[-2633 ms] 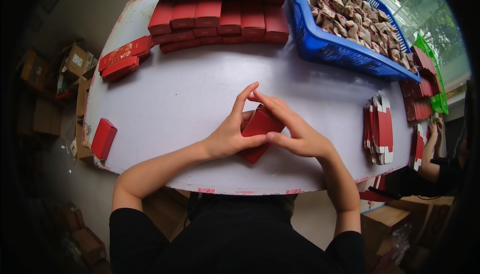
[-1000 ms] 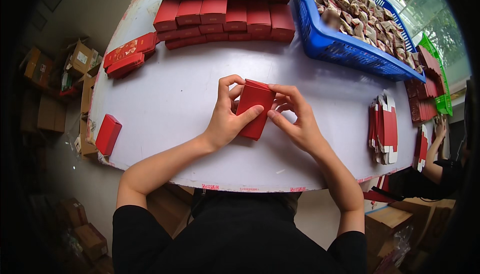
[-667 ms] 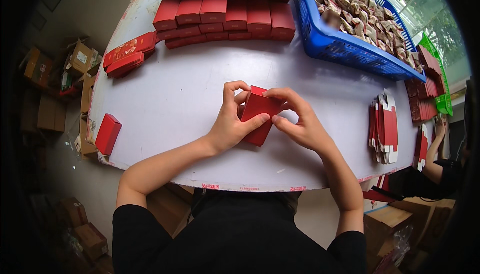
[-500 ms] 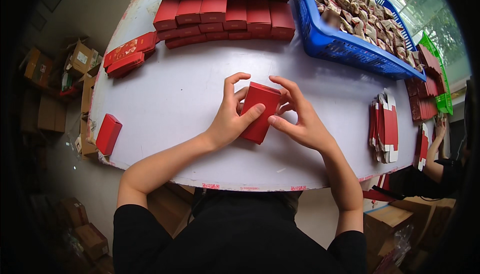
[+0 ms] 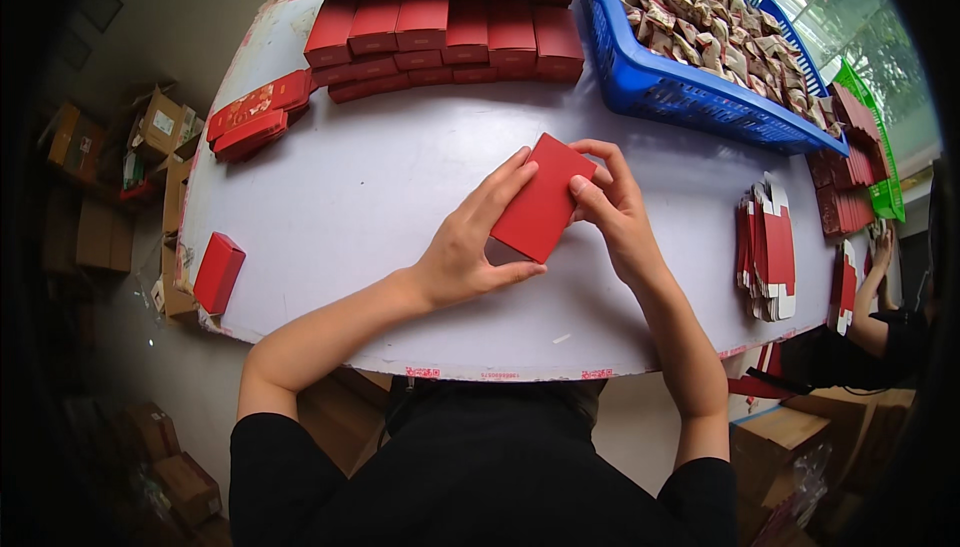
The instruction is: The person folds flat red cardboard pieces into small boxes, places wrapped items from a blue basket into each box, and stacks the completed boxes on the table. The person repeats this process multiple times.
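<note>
Fingers [image 5: 585,190] of your right hand [image 5: 625,222] pinch the red box [image 5: 545,202] at its far-right corner over the table [image 5: 330,187], your left hand [image 5: 455,252] gripping left edge and near end, long axis near-left to far-right.

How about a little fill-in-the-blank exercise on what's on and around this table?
1. The held box, between the left hand and the right hand, is coloured ____.
2. The large basket full of wrapped packets is coloured ____.
3. The flat cartons lie to the ____ of both hands.
4. A lone box sits near the table's ____ edge.

Missing words: red; blue; right; left.
</note>
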`<state>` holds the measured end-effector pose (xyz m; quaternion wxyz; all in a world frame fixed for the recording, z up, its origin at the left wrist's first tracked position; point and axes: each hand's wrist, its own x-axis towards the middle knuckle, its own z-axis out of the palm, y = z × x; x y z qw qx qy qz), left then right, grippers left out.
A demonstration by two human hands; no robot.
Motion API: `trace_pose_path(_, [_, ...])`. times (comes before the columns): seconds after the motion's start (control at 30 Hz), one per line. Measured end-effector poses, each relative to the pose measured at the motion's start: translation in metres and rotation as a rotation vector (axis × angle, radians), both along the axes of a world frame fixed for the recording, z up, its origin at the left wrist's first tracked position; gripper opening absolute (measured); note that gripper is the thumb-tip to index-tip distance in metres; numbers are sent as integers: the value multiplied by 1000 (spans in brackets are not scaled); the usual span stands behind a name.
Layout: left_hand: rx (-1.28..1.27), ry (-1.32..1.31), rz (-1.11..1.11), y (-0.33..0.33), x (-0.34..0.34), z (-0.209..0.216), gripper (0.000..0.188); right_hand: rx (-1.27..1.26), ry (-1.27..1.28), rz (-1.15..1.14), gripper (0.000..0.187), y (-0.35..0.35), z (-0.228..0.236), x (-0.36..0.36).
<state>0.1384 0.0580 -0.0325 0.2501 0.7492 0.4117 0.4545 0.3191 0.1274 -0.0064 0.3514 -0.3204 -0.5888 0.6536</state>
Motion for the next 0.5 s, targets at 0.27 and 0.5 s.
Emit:
trace_pose_path(0.27, [185,58,-32,8,-8,-4,88,-179,65,21,33,-4,-1,-2])
trace_pose_path(0.5, [185,46,-67,9,-11,-3,90,-222,58,94,36,-1,1,2])
